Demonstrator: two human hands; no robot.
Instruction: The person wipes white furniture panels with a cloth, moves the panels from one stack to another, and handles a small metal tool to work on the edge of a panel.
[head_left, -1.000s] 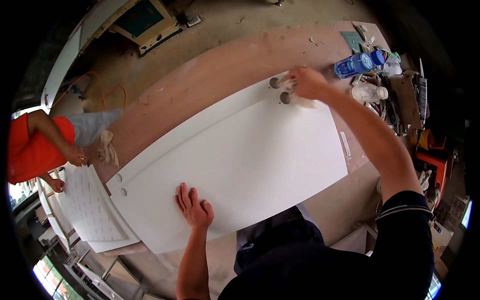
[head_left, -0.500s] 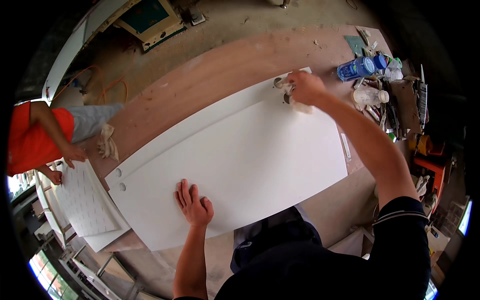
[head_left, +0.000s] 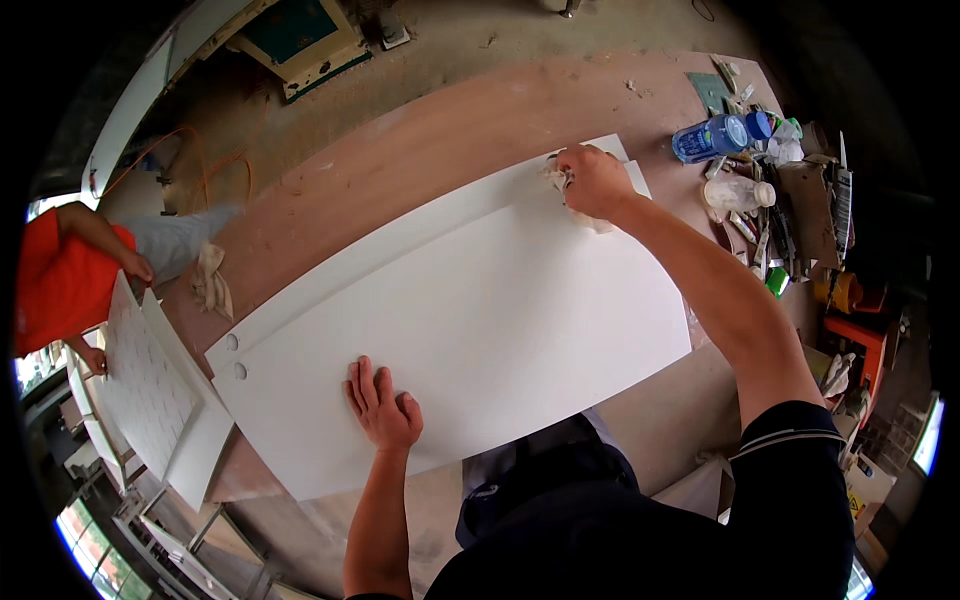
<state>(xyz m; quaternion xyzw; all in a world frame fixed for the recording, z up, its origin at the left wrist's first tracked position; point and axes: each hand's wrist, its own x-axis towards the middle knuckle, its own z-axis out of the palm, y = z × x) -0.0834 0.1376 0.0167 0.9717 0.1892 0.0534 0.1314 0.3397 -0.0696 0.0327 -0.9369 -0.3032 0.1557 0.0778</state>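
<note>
Large white board (head_left: 470,310) lies flat on the worktop (head_left: 440,130), in front of the person; a second white board (head_left: 330,275) shows as a strip along its far edge, apparently beneath. Right hand (head_left: 597,180) at the far right end, fingers closed round a pale cloth (head_left: 588,222), which touches the board. Left hand (head_left: 382,408) laid on the near left part, palm down, fingers open, holding nothing.

Step in hand looks like wiping. To do it well, I judge: left palm flat and firm, as a brace, since a slick board could slide on the one under it. Near edge seems to overhang the worktop, so best not to lean hard there. Cloth bunched under the fingers, even pressure, overlapping strokes along the length. Lighter touch at the round spots (head_left: 240,371) of the left end, where dust may collect and cloth could snag. Elbow clear of the blue bottle (head_left: 708,138) and clear bottle (head_left: 735,190) beyond the right end.
</note>
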